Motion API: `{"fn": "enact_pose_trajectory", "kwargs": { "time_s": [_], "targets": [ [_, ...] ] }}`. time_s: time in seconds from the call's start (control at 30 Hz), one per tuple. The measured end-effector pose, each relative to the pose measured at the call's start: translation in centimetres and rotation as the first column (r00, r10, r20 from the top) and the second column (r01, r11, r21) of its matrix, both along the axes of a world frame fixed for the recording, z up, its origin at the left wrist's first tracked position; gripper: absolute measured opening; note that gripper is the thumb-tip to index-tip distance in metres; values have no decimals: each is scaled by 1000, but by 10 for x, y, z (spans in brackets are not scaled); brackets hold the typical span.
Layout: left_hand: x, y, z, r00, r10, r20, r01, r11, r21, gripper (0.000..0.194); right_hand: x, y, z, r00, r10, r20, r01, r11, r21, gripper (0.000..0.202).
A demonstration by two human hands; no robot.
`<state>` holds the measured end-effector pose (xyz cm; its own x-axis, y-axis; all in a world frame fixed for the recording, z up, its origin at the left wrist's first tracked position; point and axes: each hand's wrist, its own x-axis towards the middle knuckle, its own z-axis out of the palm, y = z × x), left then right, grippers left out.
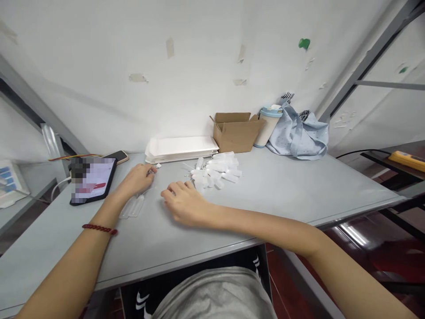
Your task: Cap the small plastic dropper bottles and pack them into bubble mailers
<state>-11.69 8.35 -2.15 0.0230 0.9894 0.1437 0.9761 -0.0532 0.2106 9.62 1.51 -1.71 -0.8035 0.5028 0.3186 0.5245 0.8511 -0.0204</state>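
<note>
My left hand point(137, 178), with a red braided bracelet on the wrist, rests on the table with its fingers bent and drawn together; a small clear bit shows at the fingertips, too small to name. A small white piece point(158, 165) lies just beyond them. Under and beside that wrist are several clear plastic tubes point(134, 207). Closer to the middle, my right hand point(187, 204) has its fingers curled down toward the tabletop, and whatever they may hold is hidden. Just past its knuckles spreads a pile of small translucent white plastic tubes or bottles point(215, 170).
Left of my hands lies a phone point(94, 179) with its screen lit, and another phone point(121, 157) is behind it. Along the wall stand a stack of white trays or boxes point(182, 148), an open cardboard box point(239, 136), a lidded cup point(267, 126) and a light-blue cloth bag point(299, 133).
</note>
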Motion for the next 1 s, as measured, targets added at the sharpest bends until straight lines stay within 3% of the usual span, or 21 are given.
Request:
{"fn": "enact_pose_trajectory", "kwargs": {
  "time_s": [0.13, 0.3, 0.37, 0.47, 0.57, 0.7, 0.77, 0.83, 1.0],
  "targets": [
    [3, -4, 7, 999, 37, 29, -37, 999, -2, 20, -23, 3, 9, 998, 58, -13, -60, 978, -202, 23],
    [2, -6, 17, 986, 142, 83, -146, 988, 47, 15, -52, 12, 16, 993, -110, -41, 77, 872, -484, 39],
    [3, -8, 22, 951, 208, 230, -226, 972, 57, 20, -61, 14, 17, 993, -114, -13, 90, 839, -537, 40],
    [6, -13, 27, 778, 244, 579, -300, 954, 1, 33, -72, 16, 19, 995, -91, 34, 94, 809, -580, 33],
    [13, -19, 31, 580, 189, 793, -251, 967, -46, 38, -79, 20, 21, 991, -121, 51, 126, 771, -625, 30],
    [20, -26, 36, 415, 119, 902, -127, 989, -72, 27, -76, 27, 22, 985, -152, 85, 166, 671, -723, 33],
    [23, -28, 39, 327, 105, 939, -72, 994, -86, 22, -68, 30, 22, 985, -146, 96, 168, 648, -743, 34],
    [24, -31, 41, 266, 93, 959, -28, 996, -89, 19, -56, 31, 21, 982, -171, 76, 170, 649, -742, 35],
    [30, -39, 43, 209, 77, 975, 31, 996, -85, 18, -19, 29, 15, 957, -290, -12, 198, 682, -704, 35]
  ]
}}
